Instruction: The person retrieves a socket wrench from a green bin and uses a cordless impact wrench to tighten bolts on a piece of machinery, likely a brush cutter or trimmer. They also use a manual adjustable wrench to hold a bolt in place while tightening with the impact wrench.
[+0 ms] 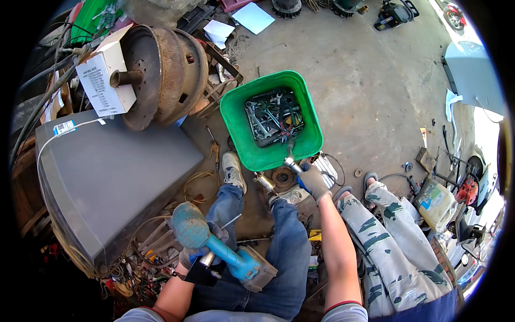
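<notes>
While a tool (292, 165) was gripped by the right hand (315, 183) beside the bucket (236, 131), a power tool (230, 256) was gripped by the left hand (191, 255).

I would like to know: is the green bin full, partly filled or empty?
Partly filled: wrenches and other tools lie low in the green bin, while its inner walls show bare above them.

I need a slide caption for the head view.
Left hand holding a teal tool; right hand holding a metal part by a green bin.
</notes>
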`<state>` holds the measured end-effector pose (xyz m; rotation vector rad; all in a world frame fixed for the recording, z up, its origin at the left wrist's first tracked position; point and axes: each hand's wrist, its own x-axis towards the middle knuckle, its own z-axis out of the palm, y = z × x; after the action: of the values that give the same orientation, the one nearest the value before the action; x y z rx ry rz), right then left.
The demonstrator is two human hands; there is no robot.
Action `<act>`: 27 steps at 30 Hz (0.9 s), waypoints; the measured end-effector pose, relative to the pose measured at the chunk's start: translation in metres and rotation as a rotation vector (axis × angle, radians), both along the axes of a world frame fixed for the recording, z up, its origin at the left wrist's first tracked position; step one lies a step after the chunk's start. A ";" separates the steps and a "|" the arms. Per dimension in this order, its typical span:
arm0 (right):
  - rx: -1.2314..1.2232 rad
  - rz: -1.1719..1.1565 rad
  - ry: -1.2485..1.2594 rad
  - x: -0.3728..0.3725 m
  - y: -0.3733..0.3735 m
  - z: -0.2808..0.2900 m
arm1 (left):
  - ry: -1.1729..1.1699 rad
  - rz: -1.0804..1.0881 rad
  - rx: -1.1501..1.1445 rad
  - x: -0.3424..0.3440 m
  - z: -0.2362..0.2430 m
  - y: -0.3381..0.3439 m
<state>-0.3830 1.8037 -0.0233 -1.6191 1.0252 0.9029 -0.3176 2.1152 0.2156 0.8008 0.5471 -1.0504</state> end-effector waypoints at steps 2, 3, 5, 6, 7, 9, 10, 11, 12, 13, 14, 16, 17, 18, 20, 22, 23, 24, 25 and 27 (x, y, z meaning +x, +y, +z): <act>-0.117 -0.044 -0.057 -0.015 0.016 0.007 | 0.032 -0.007 0.032 0.009 0.004 0.011; -0.168 -0.061 -0.094 -0.018 0.027 0.017 | 0.063 -0.013 0.041 0.016 0.010 0.015; -0.053 -0.186 -0.186 -0.035 0.037 0.051 | 0.043 -0.001 0.082 0.025 0.019 0.026; -0.036 -0.207 -0.330 -0.051 0.045 0.065 | 0.034 -0.002 0.107 0.033 0.025 0.031; -0.041 -0.111 -0.383 -0.063 0.044 0.082 | 0.043 -0.013 0.086 0.040 0.022 0.039; 0.040 -0.368 -0.332 -0.030 0.058 0.118 | 0.046 -0.005 0.058 0.044 0.022 0.054; 0.004 -0.437 -0.312 -0.026 0.066 0.101 | 0.053 0.002 0.040 0.044 0.026 0.057; -0.050 -0.512 -0.302 -0.019 0.068 0.083 | 0.046 0.003 -0.013 0.050 0.026 0.049; -0.563 -0.164 -0.248 0.001 0.077 0.084 | 0.037 0.008 -0.054 0.055 0.029 0.043; -0.441 -0.186 -0.110 0.036 0.071 0.108 | 0.033 0.008 -0.057 0.057 0.035 0.043; -0.399 -0.183 -0.094 0.047 0.068 0.117 | 0.035 -0.001 -0.068 0.063 0.042 0.043; -0.400 -0.234 -0.167 0.054 0.068 0.139 | 0.051 -0.007 -0.064 0.068 0.052 0.043; -0.433 -0.280 -0.257 0.049 0.074 0.157 | 0.064 0.004 -0.043 0.067 0.059 0.045; -0.477 -0.327 -0.357 0.045 0.075 0.178 | 0.068 0.013 -0.034 0.069 0.065 0.043; -0.351 -0.360 -0.609 0.033 0.072 0.183 | 0.029 -0.066 -0.015 0.062 0.061 0.076; 0.171 -0.720 -0.638 0.038 0.078 0.202 | -0.032 -0.016 -0.054 0.058 0.082 0.083; 0.226 -0.836 -0.676 0.034 0.073 0.224 | -0.041 -0.080 -0.041 0.060 0.087 0.078; 0.270 -0.942 -0.735 0.028 0.078 0.220 | -0.026 -0.098 -0.044 0.060 0.086 0.079; 0.356 -0.961 -0.768 0.025 0.077 0.222 | -0.019 -0.090 -0.092 0.066 0.090 0.074; 0.348 -0.862 -0.755 0.038 0.072 0.238 | 0.005 -0.053 -0.179 0.074 0.103 0.069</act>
<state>-0.3453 1.8754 0.2146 -0.9202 0.8193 -0.1265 -0.2434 2.1846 0.3189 0.6579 0.4307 -1.1337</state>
